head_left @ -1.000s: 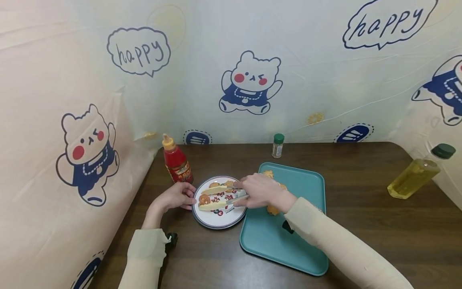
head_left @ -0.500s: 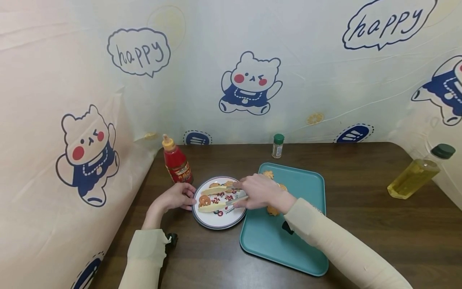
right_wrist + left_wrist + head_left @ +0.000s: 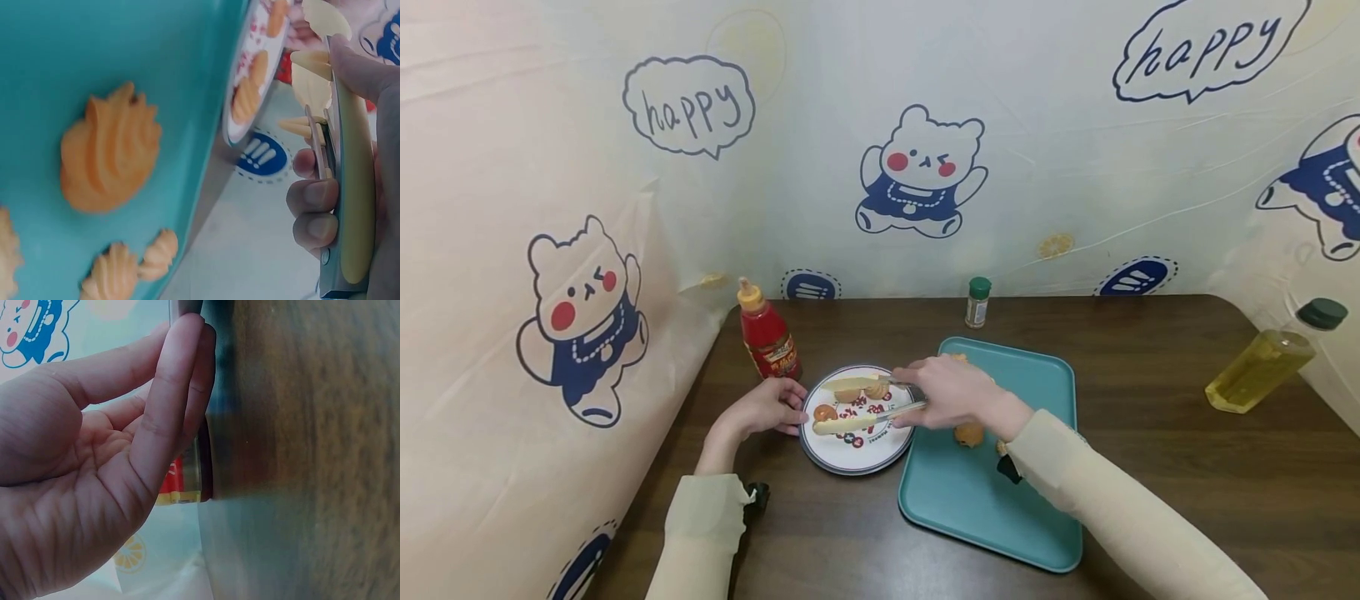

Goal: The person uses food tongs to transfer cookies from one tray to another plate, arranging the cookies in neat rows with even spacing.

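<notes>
In the head view my left hand [image 3: 767,408] pinches the left rim of a white plate [image 3: 850,460] with a blue edge; the left wrist view shows thumb and fingertips meeting on that rim. My right hand [image 3: 958,392] grips tongs with cream tips [image 3: 842,426], which stand spread over the plate. Several golden swirled cookies [image 3: 848,396] lie on it between and beside the tips. The right wrist view shows the tongs [image 3: 356,206] with nothing between their tips. A teal tray [image 3: 985,517] with several more cookies [image 3: 111,150] lies under my right forearm, which partly hides them.
A red sauce bottle [image 3: 771,337] with a yellow cap stands just behind the plate's left side. A small green-capped shaker [image 3: 977,303] is behind the tray. An oil bottle [image 3: 1262,371] stands at the far right. Printed cloth [image 3: 1037,167] hangs behind the dark wooden table [image 3: 820,533].
The tongs' tips have spread apart and risen from the cookies on the plate. My right hand has moved slightly right and back. My left hand stays at the rim.
</notes>
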`<state>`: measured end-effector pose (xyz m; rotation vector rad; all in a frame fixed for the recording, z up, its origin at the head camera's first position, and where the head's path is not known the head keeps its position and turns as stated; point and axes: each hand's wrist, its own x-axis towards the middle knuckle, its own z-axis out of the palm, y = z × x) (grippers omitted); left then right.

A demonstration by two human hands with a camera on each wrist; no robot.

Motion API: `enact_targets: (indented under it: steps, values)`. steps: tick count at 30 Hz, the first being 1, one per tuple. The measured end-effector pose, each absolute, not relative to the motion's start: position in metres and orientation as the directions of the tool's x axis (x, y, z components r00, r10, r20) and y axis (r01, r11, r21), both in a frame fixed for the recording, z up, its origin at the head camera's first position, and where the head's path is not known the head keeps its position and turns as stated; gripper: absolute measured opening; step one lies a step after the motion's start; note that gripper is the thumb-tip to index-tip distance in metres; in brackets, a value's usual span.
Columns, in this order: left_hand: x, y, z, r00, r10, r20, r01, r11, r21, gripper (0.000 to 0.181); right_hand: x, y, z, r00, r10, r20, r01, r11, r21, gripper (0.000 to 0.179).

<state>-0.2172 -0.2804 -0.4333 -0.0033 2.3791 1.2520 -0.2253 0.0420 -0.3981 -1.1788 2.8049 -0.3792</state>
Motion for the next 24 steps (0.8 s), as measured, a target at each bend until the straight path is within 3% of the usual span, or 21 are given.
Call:
enact_targets:
  steps: [6,10,15,24]
  values:
    - [-0.218,-0.28,-0.433,-0.899,0.199,-0.39,-0.212,0.582,0.785,0.041,-0.23,0.068,-0.384,-0.722,-0.681,0.121,-0.688,0.69,-0.226,0.076]
    - [-0.218,-0.28,-0.434,-0.901,0.187,-0.391,-0.218,0.585,0.781,0.04,-0.235,0.092,-0.374,-0.771,-0.618,0.154,-0.636,0.733,-0.243,0.081]
    - [-0.219,-0.28,-0.434,-0.904,0.182,-0.388,-0.215,0.589,0.779,0.041,-0.242,0.125,-0.371,-0.831,-0.536,0.146,-0.556,0.796,-0.241,0.088]
    - [-0.216,-0.279,-0.432,-0.901,0.191,-0.39,-0.213,0.587,0.781,0.043,-0.251,0.177,-0.393,-0.864,-0.49,0.116,-0.503,0.839,-0.207,0.089]
